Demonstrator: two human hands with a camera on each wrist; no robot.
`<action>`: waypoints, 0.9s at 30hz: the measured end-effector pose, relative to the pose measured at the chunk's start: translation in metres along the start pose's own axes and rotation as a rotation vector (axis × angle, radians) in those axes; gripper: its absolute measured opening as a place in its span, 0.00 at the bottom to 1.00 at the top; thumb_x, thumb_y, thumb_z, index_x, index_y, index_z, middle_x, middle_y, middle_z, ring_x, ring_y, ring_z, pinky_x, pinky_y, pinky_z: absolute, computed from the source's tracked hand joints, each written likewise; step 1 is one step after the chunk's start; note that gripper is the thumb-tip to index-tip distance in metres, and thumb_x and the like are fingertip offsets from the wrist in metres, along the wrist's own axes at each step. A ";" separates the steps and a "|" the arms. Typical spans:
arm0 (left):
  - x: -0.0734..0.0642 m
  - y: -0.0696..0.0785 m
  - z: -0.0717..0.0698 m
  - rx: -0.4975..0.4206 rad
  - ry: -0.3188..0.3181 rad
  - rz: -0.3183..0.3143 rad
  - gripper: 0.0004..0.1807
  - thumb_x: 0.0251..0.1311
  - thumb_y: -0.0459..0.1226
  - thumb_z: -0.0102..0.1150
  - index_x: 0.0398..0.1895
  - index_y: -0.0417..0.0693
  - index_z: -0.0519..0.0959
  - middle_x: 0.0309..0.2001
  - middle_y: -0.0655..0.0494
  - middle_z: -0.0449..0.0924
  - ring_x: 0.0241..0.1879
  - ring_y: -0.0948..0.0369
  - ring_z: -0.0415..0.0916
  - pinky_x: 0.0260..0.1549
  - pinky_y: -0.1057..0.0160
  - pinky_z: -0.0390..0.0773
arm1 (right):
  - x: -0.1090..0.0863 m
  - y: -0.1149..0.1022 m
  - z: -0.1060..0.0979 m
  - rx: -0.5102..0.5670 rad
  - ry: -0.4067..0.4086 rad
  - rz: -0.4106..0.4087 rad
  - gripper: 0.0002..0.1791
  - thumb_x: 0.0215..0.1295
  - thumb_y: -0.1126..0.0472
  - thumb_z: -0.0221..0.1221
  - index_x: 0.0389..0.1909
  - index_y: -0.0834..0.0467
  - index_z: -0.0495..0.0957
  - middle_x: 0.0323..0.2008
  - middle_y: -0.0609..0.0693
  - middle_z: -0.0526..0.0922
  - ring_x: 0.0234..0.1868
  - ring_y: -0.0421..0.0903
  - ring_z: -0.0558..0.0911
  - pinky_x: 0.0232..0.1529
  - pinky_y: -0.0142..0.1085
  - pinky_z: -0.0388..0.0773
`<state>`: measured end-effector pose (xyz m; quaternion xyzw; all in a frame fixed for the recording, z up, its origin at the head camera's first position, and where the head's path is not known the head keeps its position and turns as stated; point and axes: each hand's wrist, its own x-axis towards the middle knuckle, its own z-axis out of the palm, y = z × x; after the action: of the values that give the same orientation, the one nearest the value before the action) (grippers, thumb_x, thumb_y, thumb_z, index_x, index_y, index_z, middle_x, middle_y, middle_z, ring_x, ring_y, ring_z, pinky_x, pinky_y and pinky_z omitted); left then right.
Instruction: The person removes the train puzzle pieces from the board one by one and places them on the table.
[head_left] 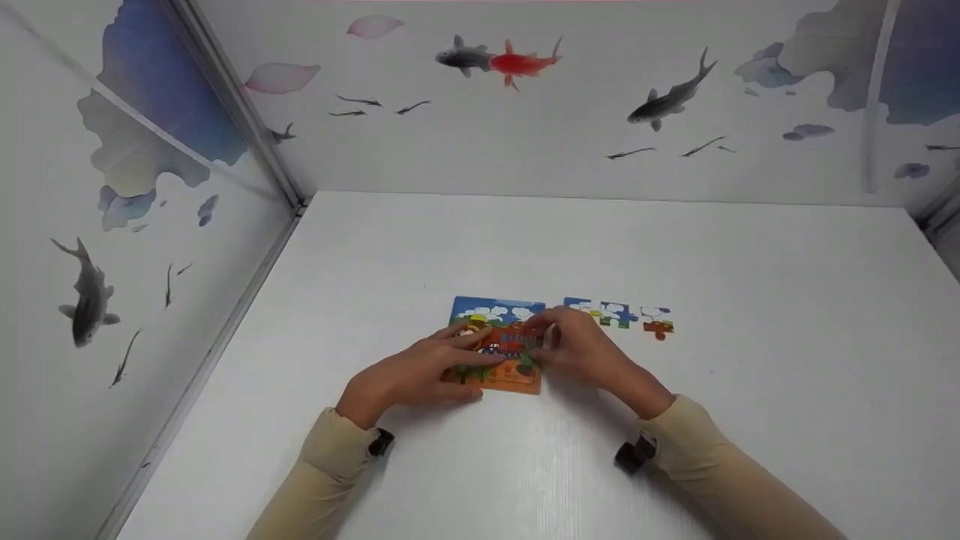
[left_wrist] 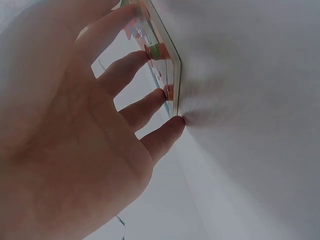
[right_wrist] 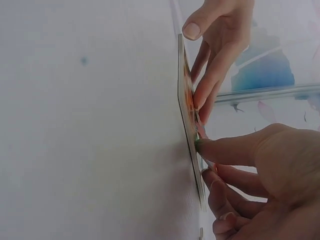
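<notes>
A colourful jigsaw puzzle board (head_left: 499, 303) with a blue-sky and orange picture lies flat on the white table. My left hand (head_left: 420, 371) rests on its left part with the fingers spread over the picture. In the left wrist view the fingertips (left_wrist: 159, 95) touch the board's surface and edge. At the board's right side my right hand (head_left: 589, 351) pinches a puzzle piece (right_wrist: 210, 163) between thumb and fingers. In the right wrist view that piece lies slightly tilted over the board, partly covered by the fingers.
Just right of the board lie loose puzzle pieces, a blue-and-white joined group (head_left: 616, 312) and a white-and-orange one (head_left: 658, 328). White walls printed with fish (head_left: 525, 61) stand behind and to the left of the table (head_left: 750, 420).
</notes>
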<state>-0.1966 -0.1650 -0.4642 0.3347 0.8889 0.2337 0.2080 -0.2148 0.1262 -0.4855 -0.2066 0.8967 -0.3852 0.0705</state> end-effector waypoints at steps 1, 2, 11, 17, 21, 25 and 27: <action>0.000 0.000 0.000 -0.003 -0.001 -0.001 0.31 0.77 0.51 0.65 0.80 0.74 0.71 0.88 0.59 0.52 0.90 0.44 0.38 0.82 0.34 0.58 | 0.000 0.000 0.000 -0.001 0.004 -0.002 0.18 0.68 0.65 0.73 0.58 0.60 0.87 0.48 0.52 0.89 0.41 0.45 0.81 0.44 0.38 0.81; 0.000 0.001 0.000 -0.004 -0.003 0.001 0.31 0.77 0.51 0.65 0.80 0.74 0.71 0.88 0.59 0.52 0.90 0.44 0.38 0.82 0.34 0.58 | 0.000 0.000 0.000 0.004 0.007 0.003 0.19 0.67 0.65 0.74 0.58 0.60 0.86 0.48 0.52 0.89 0.41 0.45 0.81 0.43 0.38 0.81; 0.000 0.003 -0.001 -0.005 -0.017 -0.034 0.31 0.76 0.51 0.65 0.80 0.75 0.71 0.89 0.60 0.50 0.90 0.45 0.37 0.83 0.34 0.57 | 0.001 -0.004 0.003 0.022 -0.012 0.033 0.17 0.69 0.65 0.72 0.55 0.57 0.81 0.44 0.51 0.87 0.40 0.44 0.81 0.44 0.39 0.82; 0.001 0.003 0.001 0.011 -0.014 -0.023 0.31 0.77 0.50 0.65 0.80 0.75 0.71 0.89 0.60 0.50 0.90 0.44 0.38 0.83 0.35 0.58 | 0.000 -0.005 0.004 0.010 -0.009 0.021 0.14 0.72 0.64 0.70 0.55 0.57 0.80 0.42 0.51 0.86 0.39 0.43 0.81 0.43 0.38 0.81; 0.001 0.003 0.002 0.035 -0.020 -0.002 0.32 0.77 0.50 0.65 0.81 0.75 0.69 0.89 0.58 0.51 0.89 0.42 0.38 0.83 0.34 0.56 | 0.001 -0.004 0.005 -0.002 0.013 0.017 0.10 0.77 0.61 0.66 0.54 0.56 0.81 0.41 0.50 0.86 0.37 0.42 0.81 0.41 0.36 0.81; 0.001 0.002 0.002 0.053 -0.041 0.013 0.35 0.77 0.51 0.64 0.84 0.76 0.65 0.89 0.57 0.49 0.89 0.41 0.36 0.84 0.31 0.49 | 0.002 -0.004 0.007 -0.009 0.035 0.044 0.09 0.78 0.59 0.65 0.54 0.56 0.82 0.41 0.50 0.89 0.37 0.42 0.84 0.40 0.37 0.83; 0.001 0.003 0.002 0.058 -0.050 0.011 0.36 0.77 0.52 0.63 0.84 0.77 0.63 0.89 0.57 0.47 0.89 0.41 0.35 0.84 0.31 0.46 | 0.002 -0.005 0.008 -0.011 0.041 0.070 0.09 0.78 0.58 0.66 0.53 0.56 0.82 0.41 0.51 0.90 0.37 0.42 0.85 0.40 0.38 0.84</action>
<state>-0.1947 -0.1621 -0.4649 0.3512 0.8879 0.2006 0.2192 -0.2131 0.1173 -0.4875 -0.1673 0.9067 -0.3817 0.0644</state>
